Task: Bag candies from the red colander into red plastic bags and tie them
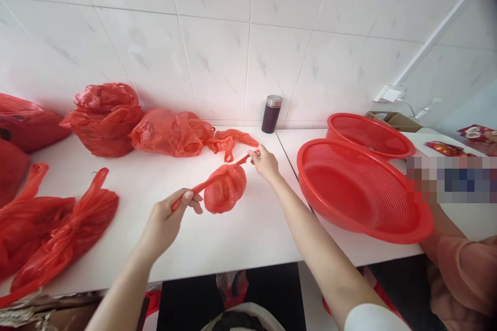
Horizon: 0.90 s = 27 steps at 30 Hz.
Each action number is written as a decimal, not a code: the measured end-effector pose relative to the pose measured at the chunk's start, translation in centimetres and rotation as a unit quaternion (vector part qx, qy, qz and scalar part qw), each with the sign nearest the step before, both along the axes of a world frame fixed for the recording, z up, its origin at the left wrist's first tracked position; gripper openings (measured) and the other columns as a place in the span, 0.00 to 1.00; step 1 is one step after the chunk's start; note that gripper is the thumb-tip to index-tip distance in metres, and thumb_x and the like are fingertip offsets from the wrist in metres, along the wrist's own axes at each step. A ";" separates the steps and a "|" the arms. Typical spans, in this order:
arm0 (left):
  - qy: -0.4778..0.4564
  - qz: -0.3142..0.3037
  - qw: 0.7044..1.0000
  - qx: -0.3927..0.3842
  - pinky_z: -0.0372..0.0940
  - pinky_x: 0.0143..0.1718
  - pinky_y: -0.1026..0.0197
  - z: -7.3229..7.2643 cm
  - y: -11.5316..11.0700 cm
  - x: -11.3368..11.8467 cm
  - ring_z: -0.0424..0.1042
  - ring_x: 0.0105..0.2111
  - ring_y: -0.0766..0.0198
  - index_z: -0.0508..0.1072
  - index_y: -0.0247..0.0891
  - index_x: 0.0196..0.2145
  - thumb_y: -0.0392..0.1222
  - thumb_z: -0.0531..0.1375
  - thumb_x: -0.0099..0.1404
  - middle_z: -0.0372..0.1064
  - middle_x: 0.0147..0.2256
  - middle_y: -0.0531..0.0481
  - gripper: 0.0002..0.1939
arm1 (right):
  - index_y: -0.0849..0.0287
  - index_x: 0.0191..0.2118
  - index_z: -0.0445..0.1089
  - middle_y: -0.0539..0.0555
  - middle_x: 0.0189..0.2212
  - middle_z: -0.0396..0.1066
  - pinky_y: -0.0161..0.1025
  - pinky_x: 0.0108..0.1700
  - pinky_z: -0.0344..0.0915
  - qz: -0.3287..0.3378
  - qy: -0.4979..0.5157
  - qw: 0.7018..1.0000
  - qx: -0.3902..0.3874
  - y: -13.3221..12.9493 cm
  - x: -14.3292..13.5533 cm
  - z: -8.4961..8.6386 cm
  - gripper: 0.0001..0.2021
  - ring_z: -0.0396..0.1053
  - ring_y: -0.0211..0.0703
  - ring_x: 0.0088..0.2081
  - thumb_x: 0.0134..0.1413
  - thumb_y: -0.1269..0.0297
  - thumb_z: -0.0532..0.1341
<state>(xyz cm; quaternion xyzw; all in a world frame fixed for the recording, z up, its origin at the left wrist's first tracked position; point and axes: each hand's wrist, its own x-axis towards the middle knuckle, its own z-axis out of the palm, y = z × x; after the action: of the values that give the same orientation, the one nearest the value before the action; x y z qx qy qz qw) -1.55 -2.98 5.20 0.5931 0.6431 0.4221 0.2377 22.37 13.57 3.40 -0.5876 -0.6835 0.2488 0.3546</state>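
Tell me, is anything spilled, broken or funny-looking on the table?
Nothing looks spilled or broken. The front basket seems to lean, its rim slanting down to the right, though the wide view may exaggerate that. The bag between the left hand and right hand shows no tear.

Two hands, the left hand (167, 215) and the right hand (266, 164), are holding one bag (226, 191), and around it two more bags (105, 124) (166, 133) are resting toward 10 o'clock, two others (37, 123) (11, 170) are lying between 9 and 10, and one or two, the overlap hiding which, are lying just short of 9 (72, 235). One strip of loose plastic (235, 137) is lying at 12, its join to any bag being unclear. One bottle (271, 116) is standing at 1, one box (402, 122) and two baskets (363, 227) (370, 116) are sitting between 2 and 4, at least one packet (446, 149) is lying near 3, and one co-worker's arm (446, 222) is showing just past 3.
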 end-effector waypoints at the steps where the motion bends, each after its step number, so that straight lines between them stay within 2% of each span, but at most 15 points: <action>1: -0.020 0.018 1.000 -0.003 0.69 0.38 0.56 -0.9 -0.3 0.2 0.74 0.34 0.56 0.74 0.41 0.31 0.61 0.51 0.67 0.76 0.29 0.49 0.23 | 0.53 0.31 0.54 0.48 0.27 0.74 0.37 0.35 0.58 -0.008 -0.001 1.000 0.004 0.1 -0.4 -0.6 0.12 0.72 0.42 0.33 0.64 0.54 0.52; 4: -0.134 0.050 0.989 0.034 0.68 0.48 0.54 -2.9 0.3 1.3 0.74 0.43 0.56 0.73 0.41 0.38 0.60 0.48 0.69 0.75 0.41 0.46 0.23 | 0.52 0.36 0.55 0.48 0.31 0.75 0.37 0.35 0.59 -0.012 0.014 1.000 0.021 -1.2 -2.6 -2.0 0.11 0.72 0.42 0.35 0.66 0.52 0.47; 6: -0.166 0.064 0.982 0.066 0.67 0.51 0.55 -3.8 1.5 2.1 0.73 0.48 0.57 0.71 0.40 0.45 0.59 0.46 0.70 0.72 0.48 0.44 0.23 | 0.52 0.41 0.55 0.50 0.38 0.75 0.37 0.36 0.60 0.019 0.016 0.999 0.042 -2.6 -4.2 -2.9 0.11 0.73 0.43 0.37 0.66 0.50 0.47; 8: -0.107 0.085 0.988 0.069 0.66 0.53 0.56 -4.7 3.0 3.0 0.70 0.52 0.58 0.68 0.42 0.53 0.57 0.43 0.72 0.68 0.53 0.42 0.25 | 0.53 0.44 0.55 0.53 0.40 0.74 0.38 0.37 0.61 0.060 -0.015 0.996 0.062 -3.8 -5.5 -4.0 0.12 0.73 0.46 0.39 0.65 0.50 0.49; 10: -0.023 0.113 0.992 0.057 0.64 0.55 0.56 -5.5 4.4 3.7 0.67 0.56 0.58 0.65 0.43 0.58 0.55 0.41 0.73 0.65 0.55 0.42 0.25 | 0.55 0.45 0.56 0.55 0.38 0.74 0.39 0.37 0.60 0.075 -0.055 0.993 0.067 -4.6 -6.3 -5.2 0.13 0.72 0.50 0.39 0.65 0.51 0.49; 14: 0.061 0.112 0.992 0.019 0.65 0.51 0.52 -6.8 6.5 4.2 0.71 0.50 0.54 0.66 0.46 0.59 0.52 0.42 0.73 0.68 0.52 0.42 0.24 | 0.55 0.43 0.55 0.55 0.37 0.73 0.39 0.36 0.59 0.054 -0.050 0.996 0.051 -4.6 -6.3 -6.7 0.11 0.72 0.49 0.37 0.66 0.53 0.48; 19: 0.149 0.039 0.988 -0.025 0.64 0.47 0.58 -7.2 7.6 2.8 0.72 0.49 0.56 0.66 0.52 0.60 0.45 0.46 0.71 0.71 0.55 0.52 0.22 | 0.52 0.40 0.55 0.48 0.35 0.72 0.35 0.34 0.59 0.060 -0.022 0.998 0.028 -3.1 -4.5 -7.0 0.08 0.71 0.42 0.33 0.64 0.54 0.51; 22: 0.183 0.019 0.981 -0.059 0.65 0.45 0.60 -7.3 8.0 1.6 0.72 0.49 0.57 0.66 0.55 0.60 0.41 0.47 0.70 0.71 0.55 0.55 0.24 | 0.51 0.39 0.55 0.47 0.35 0.71 0.35 0.34 0.59 0.052 -0.016 0.998 0.011 -2.1 -3.3 -7.1 0.07 0.71 0.42 0.33 0.63 0.55 0.52; 27: 0.233 0.024 0.963 -0.133 0.66 0.39 0.57 -7.6 9.1 0.5 0.75 0.43 0.53 0.67 0.58 0.59 0.40 0.48 0.66 0.76 0.49 0.52 0.26 | 0.51 0.38 0.56 0.48 0.34 0.71 0.36 0.32 0.58 0.024 -0.028 0.999 -0.024 -1.2 -2.4 -7.5 0.07 0.69 0.42 0.32 0.60 0.55 0.54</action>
<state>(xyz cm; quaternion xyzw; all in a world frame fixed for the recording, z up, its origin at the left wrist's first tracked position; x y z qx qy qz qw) -1.04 6.12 -2.40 0.6225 0.7451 0.1884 0.1478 19.96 12.32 -4.05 -0.5861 -0.7008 0.2572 0.3150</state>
